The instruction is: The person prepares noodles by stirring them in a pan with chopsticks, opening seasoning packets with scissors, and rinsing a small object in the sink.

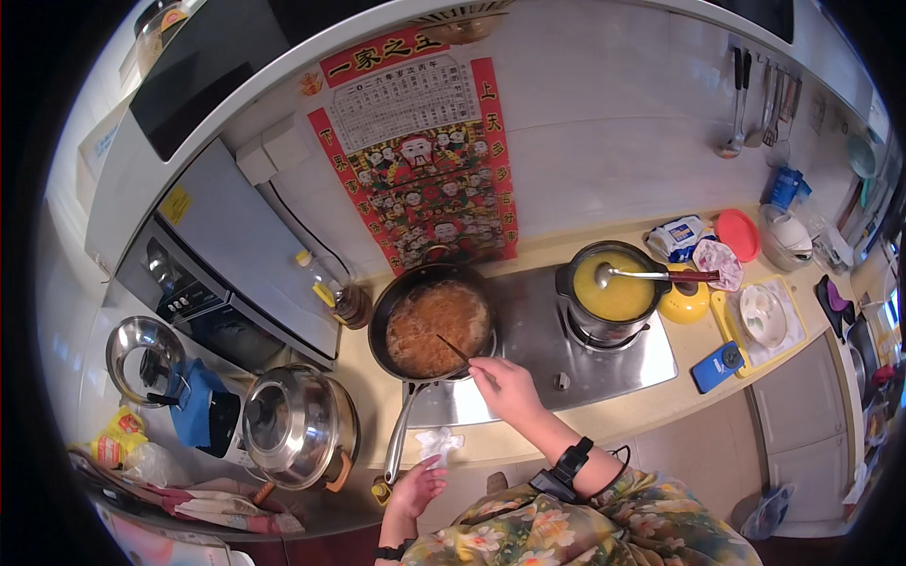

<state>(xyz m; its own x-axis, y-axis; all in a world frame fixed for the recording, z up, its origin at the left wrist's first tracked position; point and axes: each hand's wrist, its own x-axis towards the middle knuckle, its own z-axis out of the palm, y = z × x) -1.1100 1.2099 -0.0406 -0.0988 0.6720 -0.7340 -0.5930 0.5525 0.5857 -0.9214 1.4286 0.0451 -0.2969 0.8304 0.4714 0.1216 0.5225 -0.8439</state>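
My right hand [507, 388] grips a thin dark stick [454, 347], apparently a chopstick or chopsticks. Its tip reaches into reddish-brown bubbling liquid [435, 329] inside a black frying pan [379, 315] on the left burner. The pan's metal handle [401, 435] points toward me, past the counter's front edge. Beside that handle, my left hand [419, 488] hovers with its fingers apart, holding nothing. A crumpled white tissue [440, 444] lies on the counter just beyond the left fingertips.
A dark pot [610, 331] of yellow liquid stands on the right burner, a ladle [655, 274] across it. Left are a lidded steel pot [294, 424] and an oil bottle [318, 276]. A blue phone [717, 366] and a patterned bowl [763, 316] lie right.
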